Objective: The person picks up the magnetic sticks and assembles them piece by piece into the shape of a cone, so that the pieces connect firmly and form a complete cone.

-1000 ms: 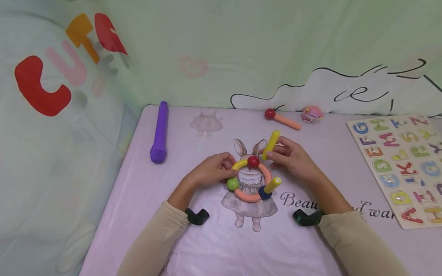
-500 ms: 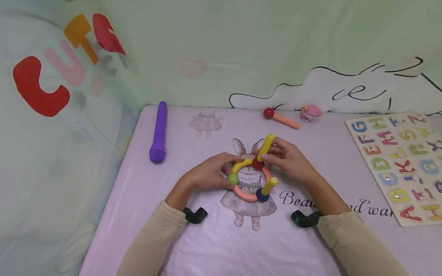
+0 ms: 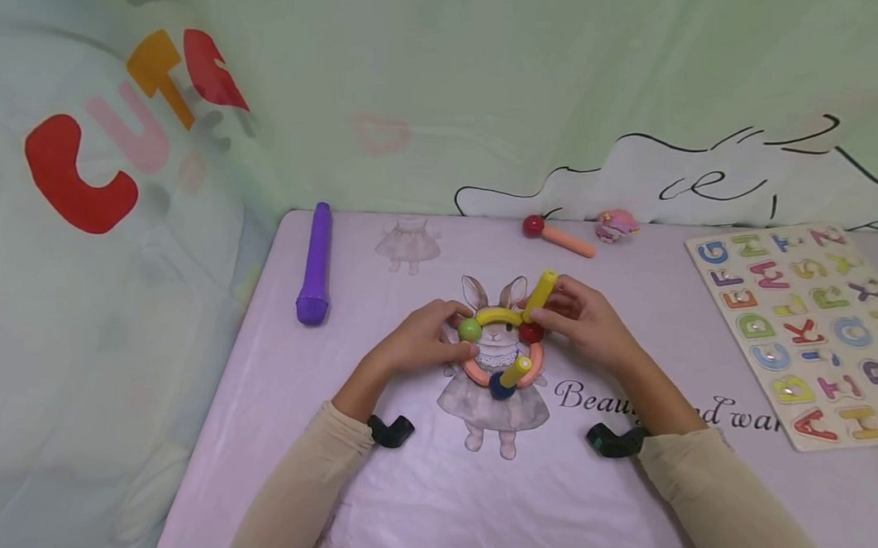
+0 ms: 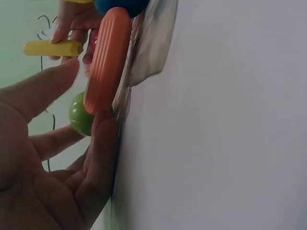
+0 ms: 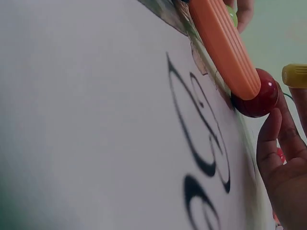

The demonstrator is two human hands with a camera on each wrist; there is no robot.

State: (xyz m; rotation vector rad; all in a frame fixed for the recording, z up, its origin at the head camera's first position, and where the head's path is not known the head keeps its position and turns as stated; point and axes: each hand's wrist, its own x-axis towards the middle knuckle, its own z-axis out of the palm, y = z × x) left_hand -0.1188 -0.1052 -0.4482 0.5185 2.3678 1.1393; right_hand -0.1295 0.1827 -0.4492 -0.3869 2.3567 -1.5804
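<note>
A toy ring of curved rods and balls lies on the printed rabbit in the head view: a yellow arc [image 3: 500, 315], orange arcs [image 3: 476, 372], a green ball [image 3: 469, 329], a red ball [image 3: 530, 333] and a blue ball [image 3: 503, 386]. One yellow stick [image 3: 516, 371] slants up from the blue ball. My left hand [image 3: 430, 337] holds the ring's left side, fingers curled about the green ball and the orange arc beneath it. My right hand [image 3: 586, 319] pinches a second yellow stick [image 3: 542, 293] over the red ball. In the right wrist view, the right thumb reaches the red ball [image 5: 259, 96].
A purple toy microphone [image 3: 316, 263] lies at the left. Along the back edge are an orange stick with a red ball [image 3: 560, 235] and a small pink toy [image 3: 617, 225]. A wooden alphabet board [image 3: 801, 334] lies at the right. Fabric walls stand behind and left.
The ring has turned clockwise, so its green ball is higher, its red ball farther right and its blue ball farther left. The right hand's yellow stick has come to the red ball.
</note>
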